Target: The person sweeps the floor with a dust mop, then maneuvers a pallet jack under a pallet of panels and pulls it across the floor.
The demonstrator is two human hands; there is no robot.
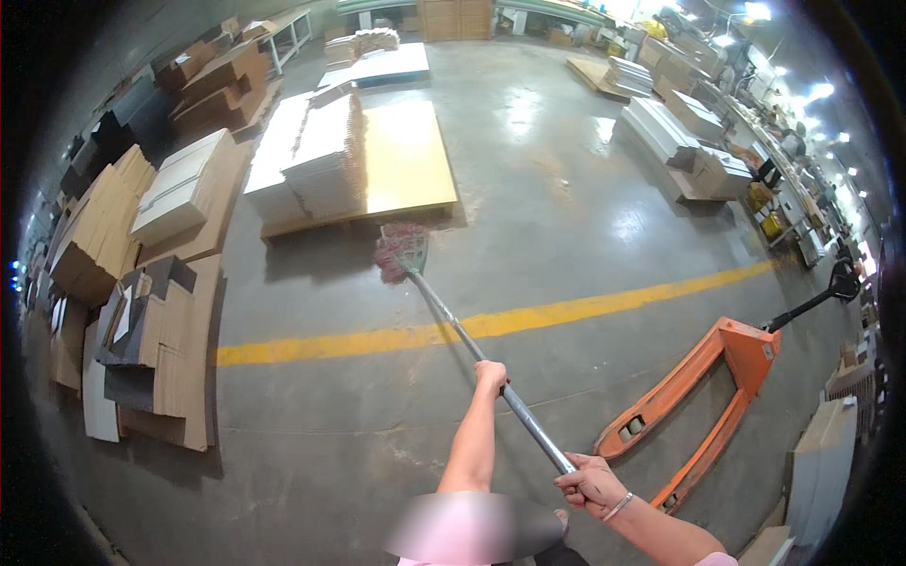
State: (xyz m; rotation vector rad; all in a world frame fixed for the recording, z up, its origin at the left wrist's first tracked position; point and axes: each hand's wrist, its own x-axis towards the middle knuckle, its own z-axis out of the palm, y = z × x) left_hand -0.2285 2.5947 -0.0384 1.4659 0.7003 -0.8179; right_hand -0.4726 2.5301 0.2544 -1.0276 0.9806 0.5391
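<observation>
On the floor (pixel 283 500) ahead of the left hand (pixel 491 374), a long-handled mop (pixel 453 323) rests its reddish head (pixel 401 251) near a yellow-topped pallet (pixel 408 156). The left hand is wrapped around the shaft (pixel 533 424); the right hand (pixel 593 484) curls round its near end, left of an orange pallet truck (pixel 751 357).

The mop head (pixel 402 250) lay before the pallet (pixel 412 158); cardboard stacks (pixel 171 375) stood to the left, the pallet jack (pixel 751 361) to the right.
</observation>
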